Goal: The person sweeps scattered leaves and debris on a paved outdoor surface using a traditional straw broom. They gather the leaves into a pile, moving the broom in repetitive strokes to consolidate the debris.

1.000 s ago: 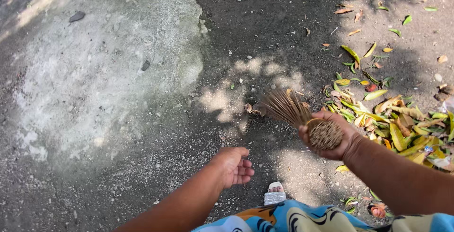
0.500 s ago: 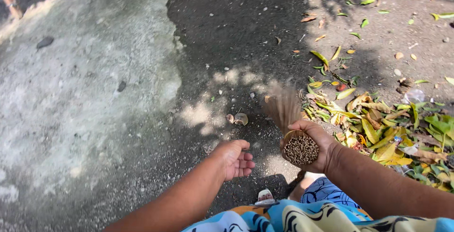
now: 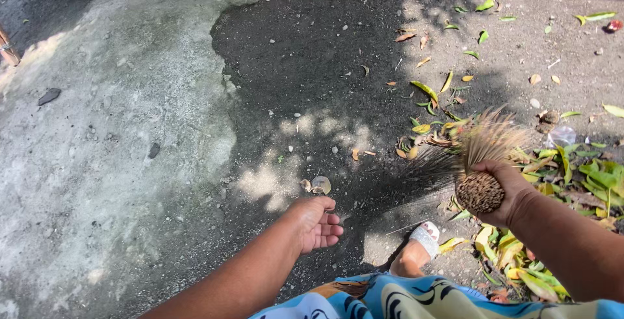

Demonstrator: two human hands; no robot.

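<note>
Pale concrete patch [image 3: 110, 117], flat dark stone [image 3: 49, 95] — dark gravelly ground [image 3: 305, 59]

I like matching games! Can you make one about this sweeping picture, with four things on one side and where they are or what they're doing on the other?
Things:
1. stick broom
2. left hand
3. leaf pile
4. flat dark stone

Places or states:
A. lying on the pale concrete, far left
B. gripped in the right hand
C. empty, fingers loosely curled
D. green and yellow, heaped on the ground at the right

Pairs: 1-B, 2-C, 3-D, 4-A
</note>
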